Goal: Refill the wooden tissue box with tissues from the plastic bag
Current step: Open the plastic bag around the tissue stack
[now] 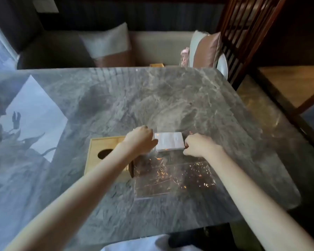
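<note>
The marble table carries everything near its front edge. The wooden tissue box lies left of centre, oval slot upward, close enough to load. Beside it the clear plastic bag sprawls toward the front edge. The tissue stack sits at its far end, left hand and right hand pinching opposite ends, probably drawing it free.
</note>
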